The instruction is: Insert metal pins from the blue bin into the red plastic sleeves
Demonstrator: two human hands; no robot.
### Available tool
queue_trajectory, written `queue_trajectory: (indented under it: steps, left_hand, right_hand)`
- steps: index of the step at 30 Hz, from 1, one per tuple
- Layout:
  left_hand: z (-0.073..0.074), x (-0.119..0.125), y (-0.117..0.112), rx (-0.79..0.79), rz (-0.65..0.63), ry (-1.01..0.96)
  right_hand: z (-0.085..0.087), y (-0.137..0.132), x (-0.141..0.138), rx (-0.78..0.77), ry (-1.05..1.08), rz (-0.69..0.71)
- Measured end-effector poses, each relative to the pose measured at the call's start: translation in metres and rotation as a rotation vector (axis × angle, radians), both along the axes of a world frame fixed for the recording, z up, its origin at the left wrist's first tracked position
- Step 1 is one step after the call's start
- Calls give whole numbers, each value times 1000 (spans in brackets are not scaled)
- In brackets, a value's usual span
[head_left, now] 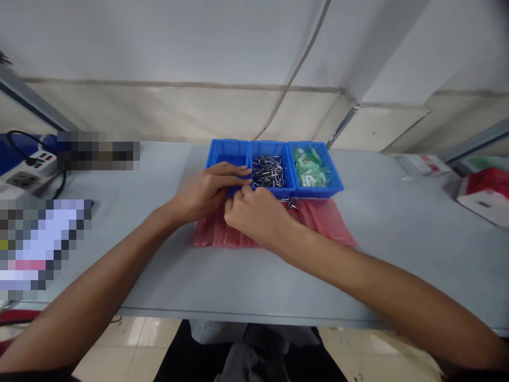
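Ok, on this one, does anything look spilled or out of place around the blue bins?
Yes: a few metal pins lie outside the middle blue bin, just past its front edge, beside the right hand and near the pink plastic bag. The others sit heaped inside that bin.

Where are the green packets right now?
In the head view, the green packets lie in the rightmost blue tray, beside the metal pins in the middle tray and to the right of the right hand.
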State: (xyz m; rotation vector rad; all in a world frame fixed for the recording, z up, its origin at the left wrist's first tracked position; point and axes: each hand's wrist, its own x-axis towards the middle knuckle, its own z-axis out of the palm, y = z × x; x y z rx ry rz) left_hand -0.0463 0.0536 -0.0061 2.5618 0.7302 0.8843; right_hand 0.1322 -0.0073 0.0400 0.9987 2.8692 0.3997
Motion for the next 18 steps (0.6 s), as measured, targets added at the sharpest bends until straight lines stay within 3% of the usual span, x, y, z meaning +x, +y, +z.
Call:
queue_trajectory:
  steps: [5, 10, 13, 18]
  left_hand:
    - [5, -1, -5, 24, -12, 43]
    - [12, -2, -10, 11, -3, 76]
    - [11, -2, -8, -6, -12, 79]
    - [13, -4, -5, -60, -59, 49]
  right_hand:
    - [32, -3, 47, 24, -28, -73]
    - [27, -2, 93, -6, -85, -127]
    - [20, -8, 89, 16, -45, -92]
    - [11, -11, 45, -26, -5, 27]
